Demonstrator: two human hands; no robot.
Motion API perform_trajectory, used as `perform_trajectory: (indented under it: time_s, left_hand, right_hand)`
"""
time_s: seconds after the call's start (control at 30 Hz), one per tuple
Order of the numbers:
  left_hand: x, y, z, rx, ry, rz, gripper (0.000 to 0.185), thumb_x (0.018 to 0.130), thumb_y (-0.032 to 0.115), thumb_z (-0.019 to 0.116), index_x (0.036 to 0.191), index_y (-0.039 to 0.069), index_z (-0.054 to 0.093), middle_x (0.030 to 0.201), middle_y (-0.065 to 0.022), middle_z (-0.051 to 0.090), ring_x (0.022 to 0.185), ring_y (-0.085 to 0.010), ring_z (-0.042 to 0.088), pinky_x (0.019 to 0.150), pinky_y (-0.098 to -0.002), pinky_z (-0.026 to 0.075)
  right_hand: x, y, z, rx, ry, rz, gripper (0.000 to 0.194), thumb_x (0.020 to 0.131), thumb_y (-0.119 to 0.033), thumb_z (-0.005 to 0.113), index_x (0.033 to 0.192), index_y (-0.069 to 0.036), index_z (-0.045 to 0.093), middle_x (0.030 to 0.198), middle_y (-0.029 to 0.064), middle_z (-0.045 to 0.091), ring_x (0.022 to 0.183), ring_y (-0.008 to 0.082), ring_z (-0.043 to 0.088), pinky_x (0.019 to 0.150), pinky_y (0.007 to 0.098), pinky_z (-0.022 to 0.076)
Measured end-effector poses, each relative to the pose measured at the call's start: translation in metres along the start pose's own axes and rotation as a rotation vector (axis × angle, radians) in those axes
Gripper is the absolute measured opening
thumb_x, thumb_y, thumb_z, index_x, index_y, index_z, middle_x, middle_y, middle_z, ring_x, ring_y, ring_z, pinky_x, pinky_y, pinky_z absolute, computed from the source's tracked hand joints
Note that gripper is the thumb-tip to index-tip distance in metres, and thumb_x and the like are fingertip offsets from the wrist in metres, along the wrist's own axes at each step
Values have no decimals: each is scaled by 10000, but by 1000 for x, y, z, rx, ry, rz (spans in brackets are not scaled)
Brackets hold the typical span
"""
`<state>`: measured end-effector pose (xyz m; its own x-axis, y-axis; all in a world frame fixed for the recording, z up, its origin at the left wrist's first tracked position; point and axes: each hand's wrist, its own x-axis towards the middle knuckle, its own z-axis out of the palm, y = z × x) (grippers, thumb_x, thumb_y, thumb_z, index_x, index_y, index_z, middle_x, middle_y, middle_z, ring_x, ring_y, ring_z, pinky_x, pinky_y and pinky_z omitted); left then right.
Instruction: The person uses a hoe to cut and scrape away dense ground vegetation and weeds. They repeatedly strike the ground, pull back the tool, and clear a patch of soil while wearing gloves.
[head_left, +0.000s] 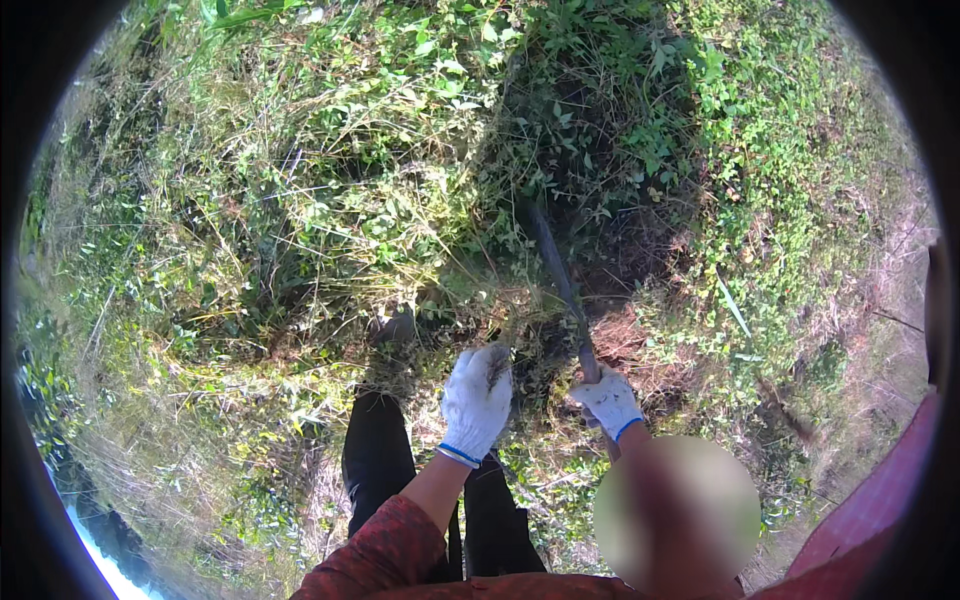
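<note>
My right hand (609, 401), in a white knit glove with a blue cuff edge, is closed around the handle of a long-handled tool (559, 270). The tool's dark shaft slants up and a little left into shaded weeds, where its far end is hard to make out. To the left, my left hand (478, 397), in a matching glove, is held above the ground in front of my legs. Its fingers are curled near some dry stems, and I cannot tell whether it grips any. Beyond both hands lie tangled green vines and dry grass (360, 217).
My dark-trousered legs (379, 450) stand below the hands, one shoe (394, 330) partly among the weeds. Reddish bare soil with dry roots (619, 337) shows right of the tool. Leafy plants (757, 187) cover the right side. Part of a pinkish cloth (870, 487) shows at the lower right.
</note>
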<state>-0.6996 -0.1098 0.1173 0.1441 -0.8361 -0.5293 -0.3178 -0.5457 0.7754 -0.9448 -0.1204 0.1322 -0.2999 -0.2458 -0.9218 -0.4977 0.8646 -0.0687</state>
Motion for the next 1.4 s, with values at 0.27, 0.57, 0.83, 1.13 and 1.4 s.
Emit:
perform_trajectory:
  time_s: [0.27, 0.57, 0.83, 1.13, 1.4]
  left_hand:
    - [-7, 6, 5, -183, 15, -19, 301, 871, 31, 667, 1171, 32, 695, 1090, -145, 687, 982, -298, 708, 870, -374, 569]
    - [-3, -5, -9, -89, 89, 55, 260, 891, -6, 633, 1145, -3, 689, 1063, -150, 676, 976, -276, 702, 860, -353, 557]
    - [-6, -4, -7, -64, 100, 30, 294, 878, 60, 657, 1170, 63, 691, 1050, -160, 676, 959, -359, 691, 810, -431, 555]
    - [2, 9, -19, 55, 307, 348, 340, 814, -29, 668, 1148, 29, 692, 1167, -158, 680, 1110, -357, 649, 976, -445, 514]
    - [-1, 5, -17, 106, 253, 321, 329, 835, -34, 667, 1160, 15, 681, 1161, -165, 680, 1105, -351, 648, 970, -431, 518]
  right_hand:
    - [104, -174, 9, 692, -82, -349, 140, 892, -142, 741, 877, -68, 623, 643, 36, 567, 478, 182, 549, 435, 369, 481]
    - [7, 55, 140, 32, -450, 149, 186, 963, -259, 653, 879, -134, 544, 679, 43, 580, 622, 211, 661, 636, 384, 564]
    - [-3, -70, 53, 473, -125, -68, 236, 866, -214, 776, 891, -57, 603, 621, 19, 570, 449, 153, 539, 403, 326, 460]
    - [-1, -79, 169, 3, -465, -260, 201, 930, -274, 682, 908, -75, 687, 822, 87, 662, 722, 252, 648, 677, 403, 555]
    - [1, -15, 145, -451, -293, -231, 262, 960, -301, 588, 1142, -138, 684, 1179, 123, 664, 1089, 337, 636, 933, 447, 531]
